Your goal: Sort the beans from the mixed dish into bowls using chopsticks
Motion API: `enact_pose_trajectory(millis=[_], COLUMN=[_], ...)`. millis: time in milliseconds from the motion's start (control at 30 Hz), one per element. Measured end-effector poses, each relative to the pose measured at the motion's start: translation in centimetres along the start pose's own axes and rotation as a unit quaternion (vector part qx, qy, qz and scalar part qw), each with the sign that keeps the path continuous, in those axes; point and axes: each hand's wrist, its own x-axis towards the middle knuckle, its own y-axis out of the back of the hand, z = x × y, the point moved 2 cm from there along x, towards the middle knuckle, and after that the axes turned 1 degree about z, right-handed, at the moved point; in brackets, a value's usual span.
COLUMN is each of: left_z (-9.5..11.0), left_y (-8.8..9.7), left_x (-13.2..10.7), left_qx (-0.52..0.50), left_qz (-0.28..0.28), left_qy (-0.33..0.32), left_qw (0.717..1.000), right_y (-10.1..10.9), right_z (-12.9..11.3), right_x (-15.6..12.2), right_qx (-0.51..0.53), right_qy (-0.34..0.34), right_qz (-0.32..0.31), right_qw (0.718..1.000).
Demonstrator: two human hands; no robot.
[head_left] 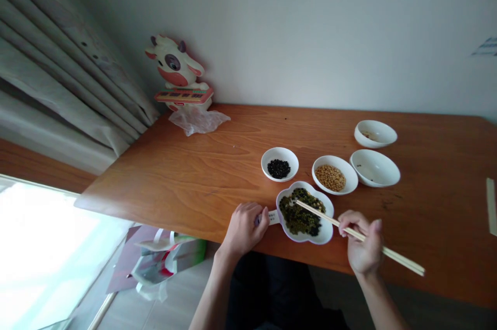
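A white flower-shaped dish [323, 234] filled with mixed green and black beans sits near the front edge of the wooden table [194, 174]. My left hand [245, 227] is closed around the dish's small handle on its left side. My right hand [363, 244] grips a pair of wooden chopsticks [399, 258]; their tips reach into the beans in the dish. Behind the dish stand a small white bowl of black beans [279, 163] and a white bowl of yellow soybeans [334, 175].
Two more white bowls [375, 168] [375, 133] stand at the back right, nearly bare inside. A cow-shaped toy keyboard [179, 75] and crumpled plastic [197, 119] sit by the wall. Curtains [58, 60] hang left. A bag [163, 262] lies on the floor below.
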Motion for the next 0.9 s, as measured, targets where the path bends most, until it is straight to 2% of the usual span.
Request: enact_pose_trajectory(millis=[100,167,300,400,533,667,900], left_z=[0.1,0.0,-0.1,-0.1,-0.1,-0.5,-0.7], left_y=[-0.2,-0.3,-0.1,0.3,0.2,-0.1,-0.1], left_x=[-0.6,-0.9,-1.2,-1.3,-1.1,-1.1,-0.9], left_qx=[-0.002,-0.003,-0.017,-0.03,-0.032,-0.025,-0.002], left_qz=[0.002,0.008,0.012,-0.001,-0.02,-0.019,-0.043], left_qy=[0.003,0.009,0.013,-0.01,-0.032,-0.03,-0.046], left_qw=[1.0,1.0,1.0,0.999,0.999,0.999,0.998], right_y=[0.0,-0.9,-4.8,-8.0,-10.2,-10.5,-10.8], right_z=[-3.3,-5.8,-10.0,-11.2,-10.9,-10.5,-10.6], right_x=[3.7,7.2,14.1,17.3,18.6,18.6,19.0], right_qx=[-0.025,-0.057,-0.15,-0.223,-0.281,-0.301,-0.3], right_qy=[0.01,0.012,0.03,0.056,0.077,0.085,0.086], right_qz=[-0.04,-0.073,-0.168,-0.217,-0.262,-0.289,-0.301], right_qw=[0.999,0.996,0.974,0.949,0.92,0.905,0.901])
